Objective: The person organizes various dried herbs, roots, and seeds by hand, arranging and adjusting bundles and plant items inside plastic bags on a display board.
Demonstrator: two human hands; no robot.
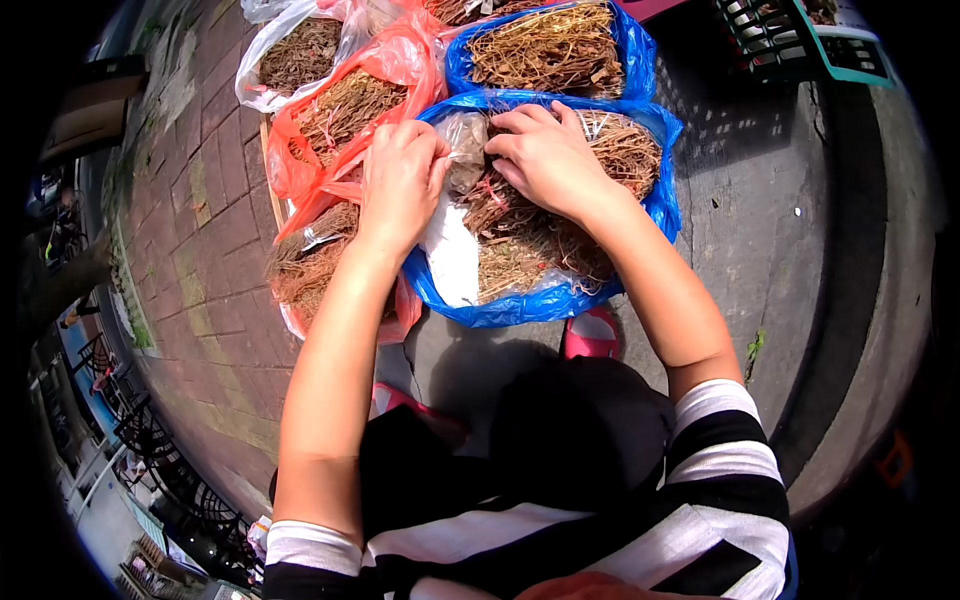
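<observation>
A small clear plastic bag with brownish contents lies in the upper left of a blue plastic bag. My left hand is at its left side, thumb and fingers closed together on its edge. On its other side, my right hand has bent fingers, with the fingertips against the clear bag's edge. Dried root bundles fill the blue bag around and below my right hand, some tied with pink string. Below my left hand shows a white sheet or lining. My palms and the undersides of my fingertips are hidden.
Red plastic bags of dried stems stand to the left, with a white bag farther out. Behind is another blue bag of yellowish stems. A green crate is at upper right. Pink shoes show below the bags.
</observation>
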